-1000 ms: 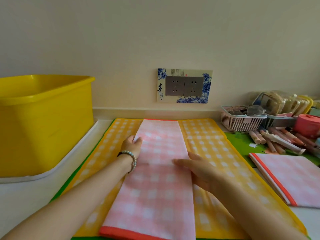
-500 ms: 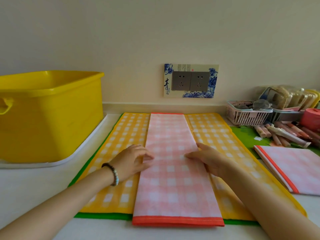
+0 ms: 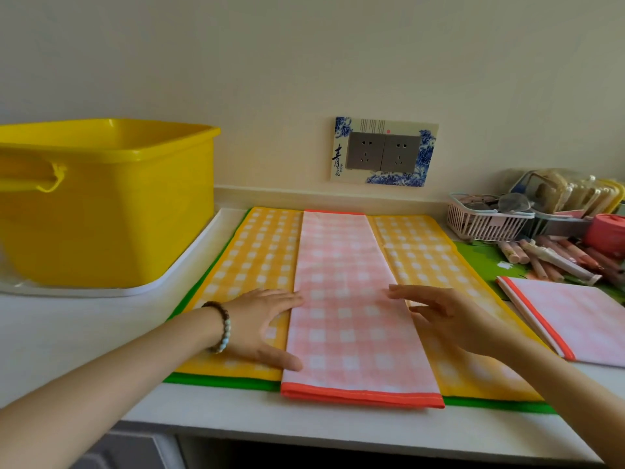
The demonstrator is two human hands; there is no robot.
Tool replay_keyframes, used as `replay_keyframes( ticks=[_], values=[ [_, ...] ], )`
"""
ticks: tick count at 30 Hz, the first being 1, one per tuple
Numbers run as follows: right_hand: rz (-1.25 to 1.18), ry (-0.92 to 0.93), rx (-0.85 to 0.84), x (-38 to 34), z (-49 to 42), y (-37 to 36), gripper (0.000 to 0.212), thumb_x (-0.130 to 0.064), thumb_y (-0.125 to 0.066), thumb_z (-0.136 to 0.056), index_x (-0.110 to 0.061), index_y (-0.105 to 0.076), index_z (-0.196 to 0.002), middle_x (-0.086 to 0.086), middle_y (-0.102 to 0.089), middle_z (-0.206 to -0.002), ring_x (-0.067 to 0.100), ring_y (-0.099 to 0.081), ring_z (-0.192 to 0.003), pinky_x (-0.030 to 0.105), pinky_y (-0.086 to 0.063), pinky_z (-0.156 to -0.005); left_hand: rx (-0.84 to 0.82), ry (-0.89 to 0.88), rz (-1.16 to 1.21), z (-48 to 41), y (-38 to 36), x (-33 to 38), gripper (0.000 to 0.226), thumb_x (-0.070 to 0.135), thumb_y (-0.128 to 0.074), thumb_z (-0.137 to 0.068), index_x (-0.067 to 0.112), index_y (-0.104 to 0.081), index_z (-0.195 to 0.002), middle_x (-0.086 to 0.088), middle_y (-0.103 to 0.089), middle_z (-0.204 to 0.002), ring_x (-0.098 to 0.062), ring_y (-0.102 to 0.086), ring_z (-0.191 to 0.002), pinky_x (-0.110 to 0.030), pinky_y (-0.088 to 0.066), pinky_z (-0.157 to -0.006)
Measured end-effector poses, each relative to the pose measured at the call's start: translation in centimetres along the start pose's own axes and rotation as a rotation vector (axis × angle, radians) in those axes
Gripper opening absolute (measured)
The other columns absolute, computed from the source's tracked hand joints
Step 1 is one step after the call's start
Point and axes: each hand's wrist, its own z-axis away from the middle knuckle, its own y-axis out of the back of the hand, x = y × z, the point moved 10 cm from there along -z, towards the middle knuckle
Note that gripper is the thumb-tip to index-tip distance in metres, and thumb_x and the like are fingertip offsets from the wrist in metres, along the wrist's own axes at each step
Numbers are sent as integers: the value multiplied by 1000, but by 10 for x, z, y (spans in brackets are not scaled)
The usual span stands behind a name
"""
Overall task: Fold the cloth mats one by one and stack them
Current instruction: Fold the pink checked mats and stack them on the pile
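probably soft, light: pinch the pink mat [image 3: 348, 265] at its six o'clock hem; left hand [image 3: 260, 324] and right hand [image 3: 449, 319] uncurled, holding nothing.

Matt cloth mat [image 3: 351, 299], glossy plastic tub [image 3: 111, 211]

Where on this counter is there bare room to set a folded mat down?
Bare white counter lies between the white tray and the yellow mat, and in a narrow strip along the front edge. The right side is crowded: folded pink stack, basket, loose tubes.
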Motion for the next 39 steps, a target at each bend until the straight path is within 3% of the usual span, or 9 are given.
replay_keyframes(
  ticks=[3,8,13,16,20,23,26,31,39],
  values=[
    [181,117,20,-9,5,2,50,-4,-53,-92,-46,-52,-119,-27,-50,-130,-18,-42,-119,8,-39,-97,-77,2,-77,1,-9,1,125,92,-40,-48,33,6,-148,18,11,-155,-4,10,-143,-31,3,-115],
    [539,245,-5,-14,3,-6,39,-28,-51,-94,-46,-50,-128,-24,-46,-135,-1,-45,-122,18,-36,-101,-76,-9,-65,2,-12,3,133,98,-29,-39,32,11,-148,18,16,-154,-5,15,-142,-35,8,-116],
    [651,388,49,-27,4,-9,36,-30,-53,-88,-37,-61,-122,-18,-63,-119,10,-57,-106,31,-49,-86,111,-22,186,3,4,3,117,97,-17,-51,31,-19,-148,16,-16,-154,0,-14,-139,-22,-12,-112],
    [527,281,68,-22,-3,0,31,-26,-52,-91,-36,-63,-118,-14,-66,-116,9,-59,-107,30,-50,-90,179,-4,512,0,11,-9,65,68,-29,-87,31,-41,-138,17,-39,-141,9,-32,-123,-2,-24,-96],
    [285,141,81,-12,-13,7,23,-16,-60,-86,-31,-68,-103,-19,-67,-99,-6,-61,-89,19,-48,-81,245,35,691,-10,18,-26,27,30,-42,-90,40,-51,-112,19,-56,-122,8,-48,-117,-21,-38,-104],
    [162,52,170,-1,-25,14,25,-5,-56,-91,-29,-65,-88,-24,-62,-81,-6,-58,-74,18,-44,-68,341,48,556,-16,30,-27,32,17,-59,-87,42,-52,-106,14,-61,-114,6,-53,-105,-16,-42,-92],
    [19,-54,197,16,-35,15,30,-10,-54,-93,-28,-60,-70,-17,-61,-58,-4,-52,-55,18,-42,-60,453,81,495,-22,41,-27,18,30,-68,-82,36,-60,-98,14,-64,-98,-1,-58,-90,-17,-43,-78],
    [-96,-199,234,34,-45,18,25,-19,-56,-94,-3,-62,-75,-6,-55,-56,1,-46,-45,20,-44,-49,560,209,618,-32,43,-38,30,33,-69,-81,22,-58,-106,10,-62,-78,-13,-61,-71,-12,-42,-56],
    [-63,-445,251,50,-56,19,19,-31,-70,-83,-18,-66,-70,0,-65,-61,13,-55,-51,21,-44,-46,588,361,567,-41,40,-47,64,34,-71,-78,19,-41,-132,6,-60,-78,-11,-58,-74,-22,-43,-64]
  ],
)
